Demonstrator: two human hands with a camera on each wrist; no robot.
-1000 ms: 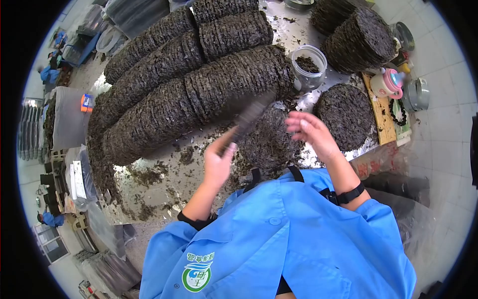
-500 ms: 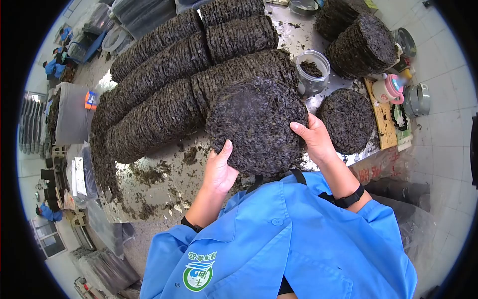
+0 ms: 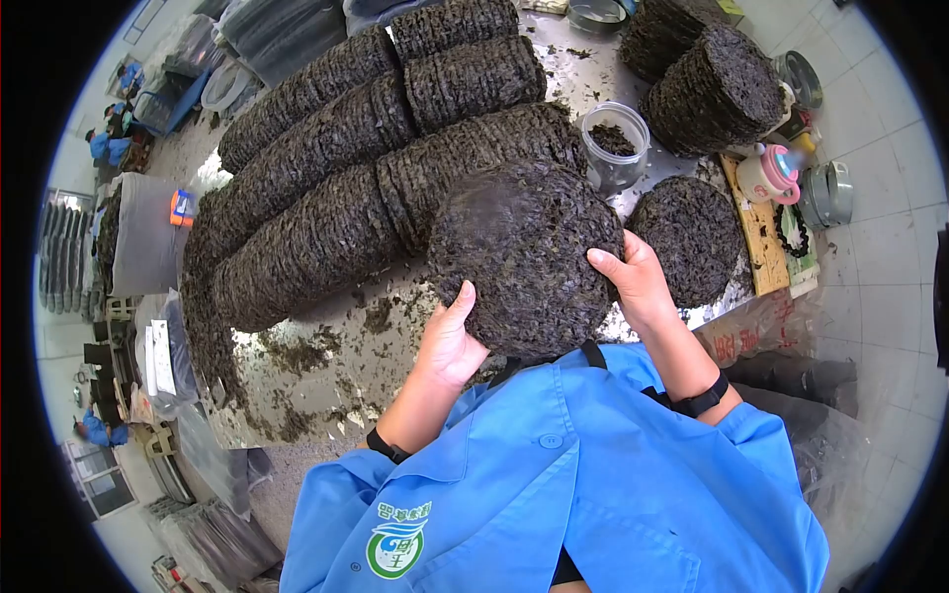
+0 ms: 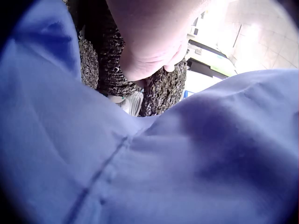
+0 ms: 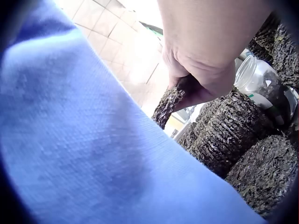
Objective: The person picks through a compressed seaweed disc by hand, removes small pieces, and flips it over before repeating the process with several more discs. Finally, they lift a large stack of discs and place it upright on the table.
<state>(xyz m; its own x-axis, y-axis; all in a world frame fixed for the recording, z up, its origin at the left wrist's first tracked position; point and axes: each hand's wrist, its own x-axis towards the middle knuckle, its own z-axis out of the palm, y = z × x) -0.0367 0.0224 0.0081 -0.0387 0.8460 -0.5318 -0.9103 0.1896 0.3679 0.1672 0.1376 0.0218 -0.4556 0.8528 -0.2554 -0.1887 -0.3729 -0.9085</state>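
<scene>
A round, dark sheet of dried seaweed [image 3: 529,262] is held up over the near side of the table, its face toward the head camera. My left hand [image 3: 450,341] grips its lower left edge, thumb on the face and the fingers hidden behind. At the right edge my right hand [image 3: 638,282] pinches it the same way, thumb on top. The right wrist view shows the sheet's thin edge [image 5: 168,105] between thumb and fingers. Close to the right hand lies a round seaweed stack [image 3: 689,240].
Long rows of stacked seaweed sheets [image 3: 306,257] lie on their sides across the metal table [image 3: 346,395]. A clear jar [image 3: 615,148] with seaweed bits stands behind the right hand. Farther right are tall stacks [image 3: 717,94], a pink-lidded cup [image 3: 769,176] and a wooden board [image 3: 759,232].
One second ago the left hand alone held a blurred dark piece, with the right hand empty. Both hands then took the round sheet by its edges, and it has since shifted slightly right and nearer.
</scene>
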